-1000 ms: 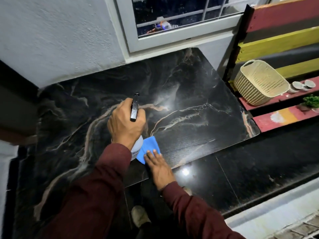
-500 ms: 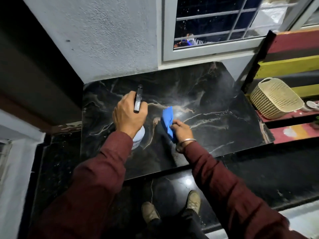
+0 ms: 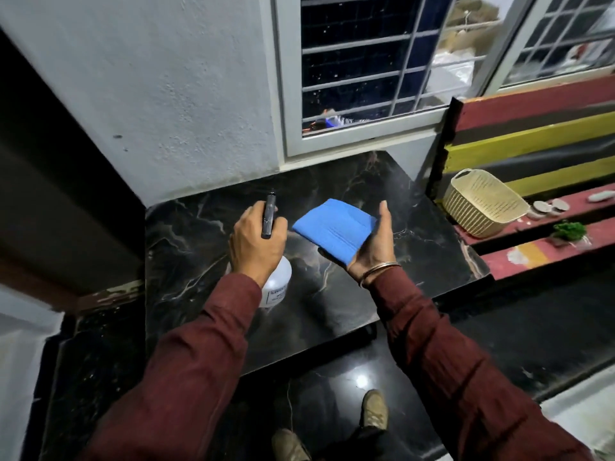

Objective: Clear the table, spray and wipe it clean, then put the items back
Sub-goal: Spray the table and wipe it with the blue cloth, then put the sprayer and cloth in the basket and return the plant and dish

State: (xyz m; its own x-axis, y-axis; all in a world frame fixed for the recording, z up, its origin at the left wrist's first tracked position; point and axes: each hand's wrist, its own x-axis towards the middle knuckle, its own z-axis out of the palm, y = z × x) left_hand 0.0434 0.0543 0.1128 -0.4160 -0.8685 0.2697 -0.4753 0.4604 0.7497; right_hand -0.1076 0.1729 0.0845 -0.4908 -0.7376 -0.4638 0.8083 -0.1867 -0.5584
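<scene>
The black marble table (image 3: 382, 271) stands against the white wall under the window. My left hand (image 3: 254, 244) grips a white spray bottle (image 3: 276, 287) by its black trigger head, held above the table's left half. My right hand (image 3: 372, 242) is turned palm up and holds a folded blue cloth (image 3: 334, 229) lifted off the table surface, thumb along its right edge. Bottle and cloth are about a hand's width apart.
A cream plastic basket (image 3: 482, 202) sits on a red, yellow and black slatted bench (image 3: 539, 257) to the right of the table, with small white dishes (image 3: 549, 206) and a green plant (image 3: 569, 229) beside it. My shoes stand on the glossy black floor (image 3: 532, 344) below.
My right hand lifted the blue cloth off the table and turned palm up, opening it flat. My left hand kept its grip on the spray bottle. The camera pulled back.
</scene>
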